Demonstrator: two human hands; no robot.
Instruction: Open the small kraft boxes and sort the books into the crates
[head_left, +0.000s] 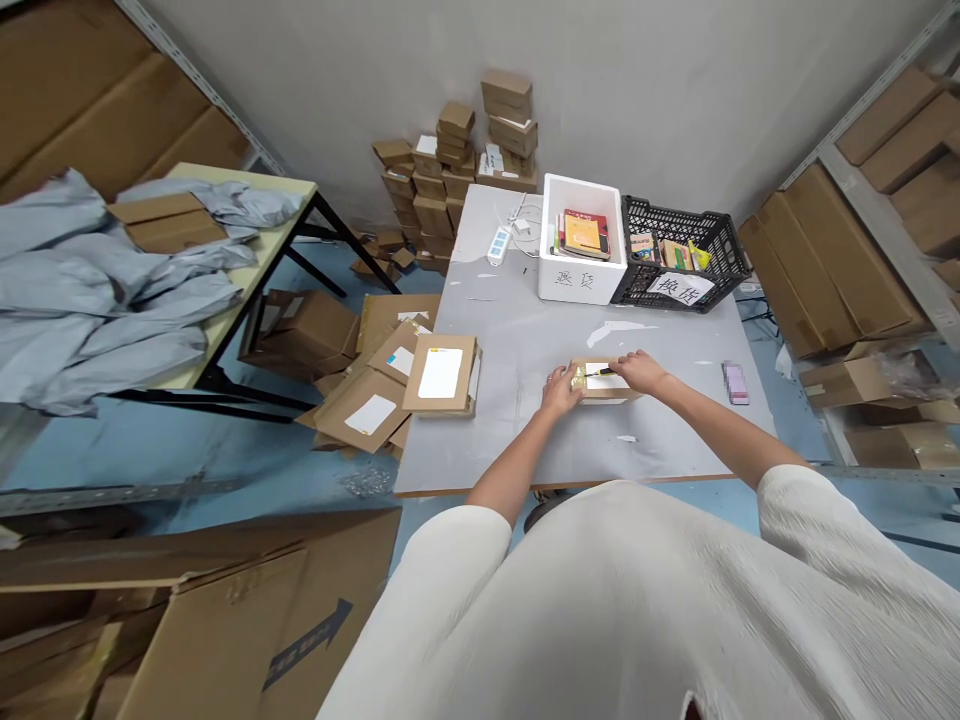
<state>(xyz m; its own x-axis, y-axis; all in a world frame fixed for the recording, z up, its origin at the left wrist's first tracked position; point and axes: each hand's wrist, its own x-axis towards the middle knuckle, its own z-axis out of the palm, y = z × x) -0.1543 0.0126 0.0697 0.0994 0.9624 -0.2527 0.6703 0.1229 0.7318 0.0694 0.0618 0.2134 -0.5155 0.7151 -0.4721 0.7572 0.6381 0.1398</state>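
Cardboard box (611, 393) lies on the grey surface (517, 450) in the head view, between both hands. The left hand (562, 390) bends over its left end, by shiny tape (578, 378); whether it grips, I cannot tell. The right hand (637, 372) is closed around a slim dark tool (600, 373) over the white label (609, 382).

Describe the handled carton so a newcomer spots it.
On the grey table, in the nearer half, a small brown carton lies between the left hand and right hand. Unlike the stacked boxes to its left, it has a dark tool over its white label.
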